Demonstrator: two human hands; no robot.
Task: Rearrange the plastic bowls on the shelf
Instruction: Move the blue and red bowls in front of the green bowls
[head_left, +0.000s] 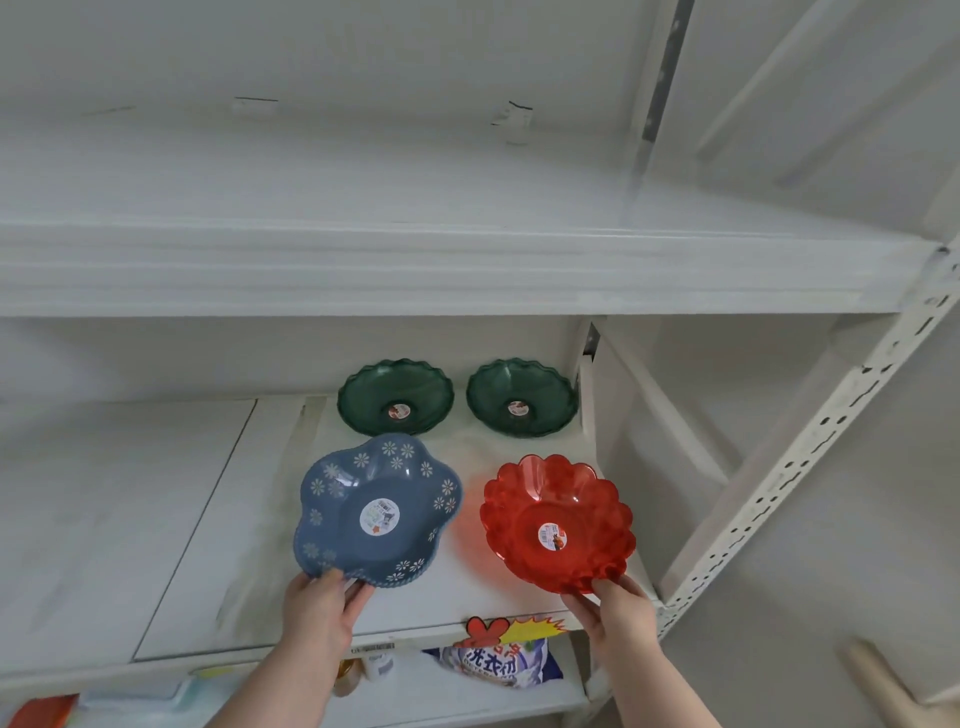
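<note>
A blue flower-shaped bowl (376, 512) with white daisy prints lies at the front of the white shelf (182, 545); my left hand (324, 603) grips its near rim. To its right a red scalloped bowl (558, 522) is tilted slightly, and my right hand (615, 605) holds its near edge. Two dark green scalloped bowls sit side by side at the back, the left green bowl (396, 397) and the right green bowl (522, 397). Each bowl has a round sticker in its centre.
An upper shelf board (415, 270) hangs above the bowls. A perforated white upright (810, 457) rises at the right. A divider wall (589, 405) bounds the shelf on the right. Below the shelf edge are a colourful price tag (514, 626) and a detergent bag (493, 665).
</note>
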